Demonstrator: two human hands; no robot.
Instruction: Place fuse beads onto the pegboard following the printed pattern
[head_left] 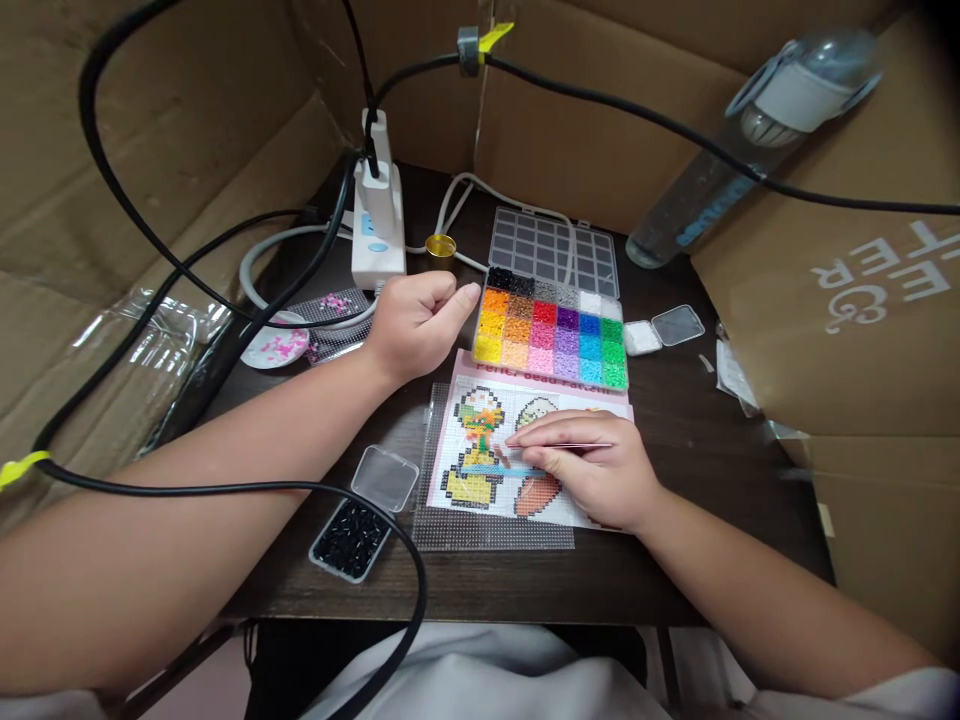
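My right hand (600, 470) is closed around thin tweezers (570, 445), whose tip is over the printed bead pattern sheet (442, 470). Small brown beads (502, 456) lie near the tip, and coloured beads cover part of the left figure. Beneath the sheet is a clear pegboard (495, 535). My left hand (421, 318) forms a fist, its thumb close to the left edge of the multi-compartment bead box (551, 330). The inside of that fist is hidden. Sorted beads in many colours fill the box, and its clear lid (555, 250) lies open behind.
Black cables (262, 488) cross in front of my left forearm. A small box of black beads (351, 538) sits front left. At the back are a power strip (379, 245), a gold cup (441, 250) and a bottle (720, 190). Cardboard walls (570, 130) enclose the table.
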